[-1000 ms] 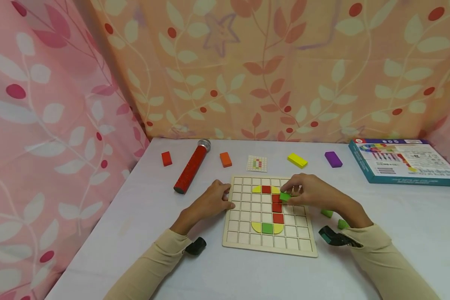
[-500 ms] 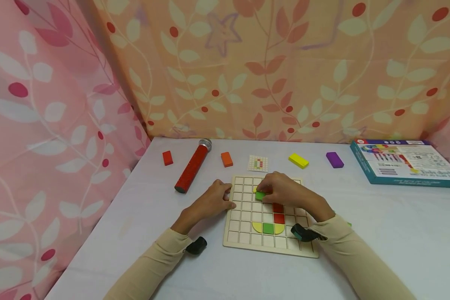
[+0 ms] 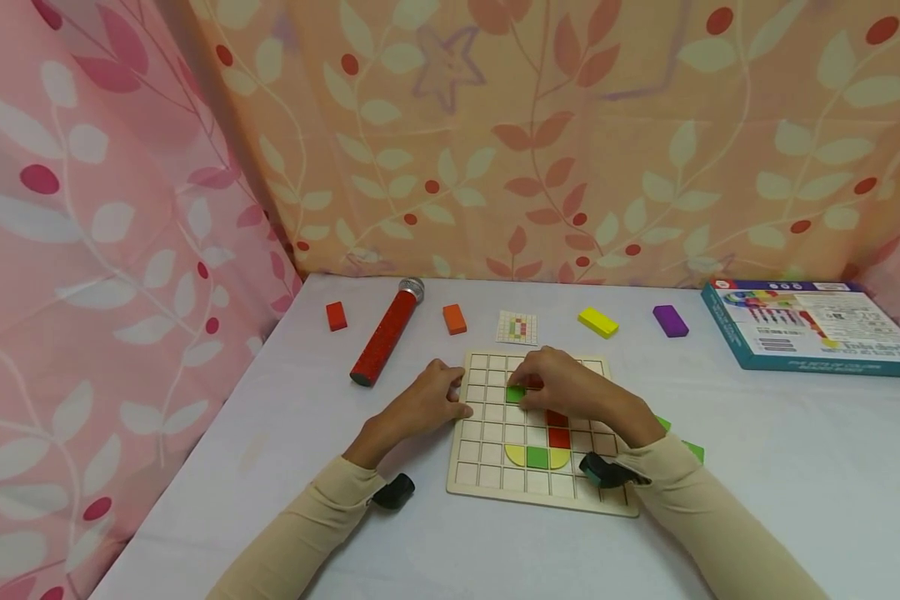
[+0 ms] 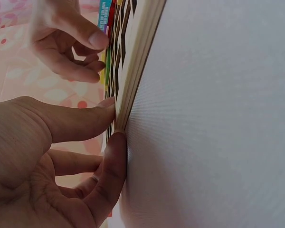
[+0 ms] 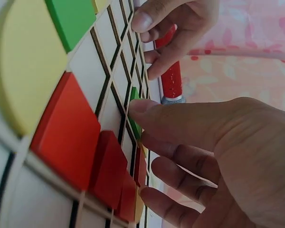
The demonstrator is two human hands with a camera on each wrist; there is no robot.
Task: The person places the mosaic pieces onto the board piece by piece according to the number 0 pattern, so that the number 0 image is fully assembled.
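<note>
A wooden grid board (image 3: 480,492) lies on the white table. My left hand (image 3: 423,400) holds its left edge, thumb on top and a finger at the side, as the left wrist view shows. Over the board's upper part, my right hand (image 3: 566,385) pinches a green square tile (image 3: 515,394) lying in a grid cell. Red square tiles (image 3: 558,438) run down a column, partly covered by this hand. Lower down, another green tile (image 3: 537,457) sits between two yellow rounded tiles (image 3: 515,454). In the right wrist view, the thumb touches the pinched tile's edge (image 5: 134,109).
Behind the board lies a small pattern card (image 3: 517,327). Red (image 3: 336,316), orange (image 3: 454,319), yellow (image 3: 597,322) and purple (image 3: 671,321) blocks line the back, with a red microphone (image 3: 385,337). A flat box (image 3: 825,325) lies right. Green pieces (image 3: 693,452) show beside my right wrist.
My right hand has carried the green tile leftward across the board and lowered it into a cell in the upper part. The left hand stays at the board's edge.
</note>
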